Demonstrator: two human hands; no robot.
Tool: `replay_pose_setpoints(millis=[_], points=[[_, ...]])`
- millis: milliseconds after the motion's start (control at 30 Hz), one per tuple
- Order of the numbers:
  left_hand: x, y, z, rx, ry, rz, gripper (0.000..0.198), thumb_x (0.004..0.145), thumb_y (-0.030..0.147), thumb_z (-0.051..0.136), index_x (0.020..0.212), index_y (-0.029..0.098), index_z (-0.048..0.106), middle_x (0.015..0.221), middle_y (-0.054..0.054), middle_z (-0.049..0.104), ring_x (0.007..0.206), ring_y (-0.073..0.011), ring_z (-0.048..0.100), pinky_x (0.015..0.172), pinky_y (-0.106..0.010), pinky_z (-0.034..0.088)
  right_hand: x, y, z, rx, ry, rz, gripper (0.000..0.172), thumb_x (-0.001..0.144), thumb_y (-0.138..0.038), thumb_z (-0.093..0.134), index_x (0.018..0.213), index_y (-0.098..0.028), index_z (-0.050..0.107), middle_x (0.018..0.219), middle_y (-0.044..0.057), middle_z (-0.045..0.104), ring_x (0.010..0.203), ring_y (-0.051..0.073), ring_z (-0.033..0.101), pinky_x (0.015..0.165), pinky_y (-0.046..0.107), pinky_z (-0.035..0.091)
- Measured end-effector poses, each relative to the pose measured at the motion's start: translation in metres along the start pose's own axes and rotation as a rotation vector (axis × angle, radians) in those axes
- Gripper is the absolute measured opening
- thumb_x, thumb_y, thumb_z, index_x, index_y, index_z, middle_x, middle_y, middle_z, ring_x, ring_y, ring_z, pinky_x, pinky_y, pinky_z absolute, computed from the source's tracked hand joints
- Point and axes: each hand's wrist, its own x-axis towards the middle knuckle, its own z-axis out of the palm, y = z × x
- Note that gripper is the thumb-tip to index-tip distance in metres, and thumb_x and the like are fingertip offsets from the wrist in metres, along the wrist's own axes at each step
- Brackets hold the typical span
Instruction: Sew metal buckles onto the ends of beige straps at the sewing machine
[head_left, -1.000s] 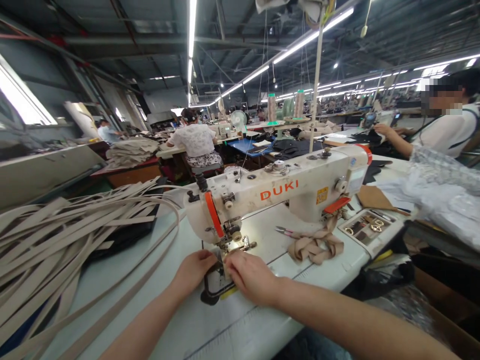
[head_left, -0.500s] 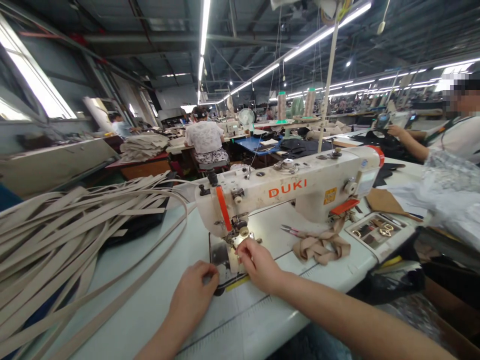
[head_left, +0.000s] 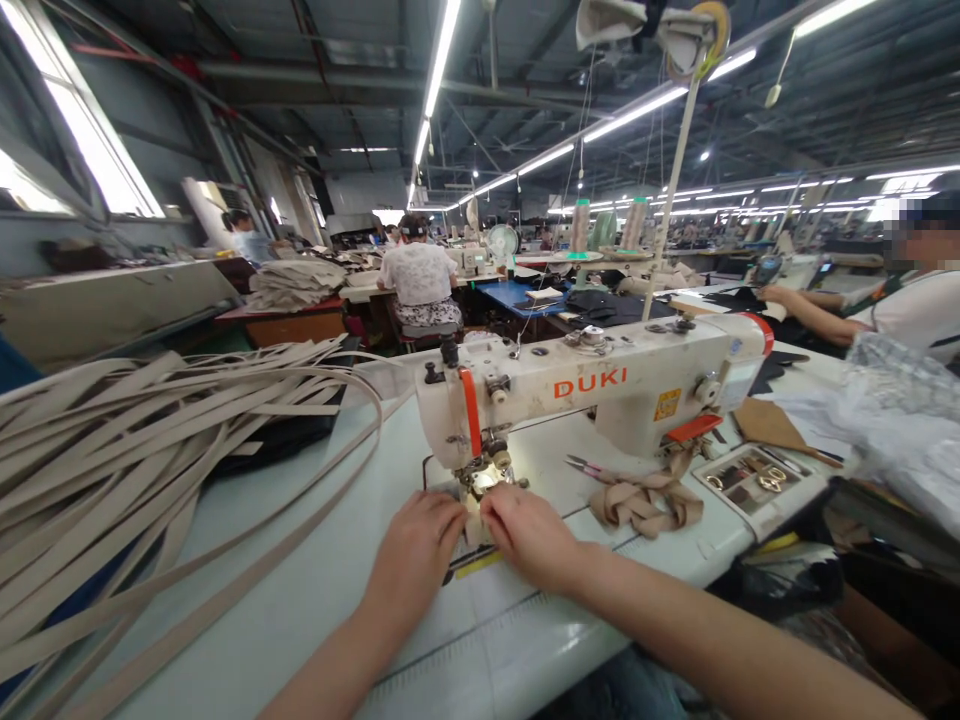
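Both hands are at the needle end of a white sewing machine (head_left: 592, 385) marked DUKI. My left hand (head_left: 420, 545) lies left of the lit needle area, fingers bent and pinched together. Just right of the needle, my right hand (head_left: 529, 535) also has its fingertips closed. A small pale beige piece (head_left: 473, 527) shows between the two hands. The fingers hide whatever each one grips, and I cannot tell whether that piece is held.
Long beige straps (head_left: 247, 430) are heaped on the left, some looping across the pale table (head_left: 300, 600). To the right lie snips (head_left: 585, 467), a coiled brown strap (head_left: 649, 503) and a tray of small metal parts (head_left: 761, 470). Co-workers sit ahead and at right.
My left hand has moved up and right to the needle area, its fingers drawn together. The right hand remains near the needle, slightly lower against the machine. The camera view has shifted a little.
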Motion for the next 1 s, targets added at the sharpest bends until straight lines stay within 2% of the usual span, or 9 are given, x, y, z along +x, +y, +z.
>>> replay_pose_setpoints(millis=[167,267,400,500,600,700,767,900,1000], points=[[-0.004,-0.018,-0.004,-0.113,0.076,-0.218,0.022,0.081,0.033,0.049,0.071,0.024,0.066,0.080,-0.004,0.068,0.084,-0.0243,0.060,0.078,-0.036,0.048,-0.023,0.044,-0.062,-0.238,0.054,0.119,0.012,0.089,-0.013,0.041,0.089,-0.017,0.052,0.090,0.009,0.058,0.083,0.021,0.055,0.076,0.032,0.043],[-0.004,-0.022,-0.002,-0.187,0.062,-0.313,0.022,0.079,0.035,0.048,0.068,0.024,0.065,0.078,-0.002,0.068,0.082,-0.0236,0.061,0.077,-0.035,0.048,-0.043,0.067,-0.087,-0.462,-0.086,0.287,0.009,0.087,-0.018,0.049,0.093,-0.014,0.056,0.098,0.014,0.059,0.092,0.026,0.056,0.080,0.037,0.044],[-0.004,-0.021,-0.002,-0.240,0.049,-0.320,0.023,0.076,0.036,0.049,0.066,0.024,0.065,0.077,-0.002,0.067,0.082,-0.0238,0.061,0.079,-0.035,0.047,-0.053,0.074,-0.092,-0.582,-0.347,0.438,0.015,0.084,-0.013,0.047,0.095,-0.013,0.057,0.100,0.016,0.061,0.094,0.027,0.058,0.080,0.036,0.043],[-0.005,-0.020,-0.003,-0.252,0.051,-0.324,0.023,0.075,0.037,0.049,0.065,0.024,0.065,0.075,-0.002,0.067,0.081,-0.0241,0.062,0.079,-0.035,0.048,-0.045,0.074,-0.091,-0.579,-0.418,0.533,0.022,0.079,-0.007,0.042,0.095,-0.012,0.056,0.100,0.016,0.062,0.097,0.026,0.058,0.080,0.033,0.041],[-0.007,-0.020,-0.002,-0.259,0.060,-0.328,0.022,0.074,0.036,0.049,0.065,0.024,0.065,0.074,-0.002,0.067,0.080,-0.0241,0.062,0.077,-0.036,0.048,-0.035,0.072,-0.093,-0.549,-0.443,0.567,0.017,0.078,-0.010,0.042,0.090,-0.013,0.054,0.096,0.014,0.064,0.090,0.024,0.060,0.073,0.030,0.039],[-0.007,-0.020,0.000,-0.273,0.064,-0.321,0.023,0.075,0.036,0.049,0.065,0.024,0.065,0.074,-0.002,0.067,0.079,-0.0243,0.062,0.077,-0.037,0.048,-0.028,0.055,-0.091,-0.497,-0.474,0.520,0.014,0.084,-0.014,0.039,0.092,-0.015,0.051,0.090,0.010,0.066,0.081,0.020,0.061,0.067,0.027,0.037],[-0.006,-0.018,0.000,-0.280,0.065,-0.314,0.022,0.075,0.036,0.050,0.065,0.024,0.065,0.074,-0.003,0.066,0.079,-0.0243,0.062,0.076,-0.037,0.048,-0.024,0.036,-0.083,-0.422,-0.486,0.395,0.017,0.088,-0.014,0.036,0.099,-0.017,0.049,0.088,0.007,0.067,0.078,0.018,0.061,0.065,0.026,0.036],[-0.006,-0.017,0.002,-0.279,0.070,-0.302,0.021,0.076,0.035,0.051,0.064,0.023,0.064,0.073,-0.002,0.066,0.079,-0.0239,0.063,0.077,-0.036,0.049,-0.010,0.004,-0.054,-0.401,-0.437,0.109,0.019,0.094,-0.021,0.033,0.105,-0.017,0.048,0.092,0.007,0.067,0.079,0.020,0.063,0.063,0.028,0.037],[-0.007,-0.018,0.002,-0.273,0.075,-0.293,0.022,0.077,0.036,0.050,0.065,0.023,0.064,0.074,-0.003,0.067,0.079,-0.0241,0.063,0.077,-0.037,0.049,0.001,0.000,-0.031,-0.474,-0.375,0.021,0.029,0.098,-0.036,0.030,0.101,-0.015,0.051,0.094,0.009,0.066,0.082,0.022,0.063,0.066,0.030,0.041]])
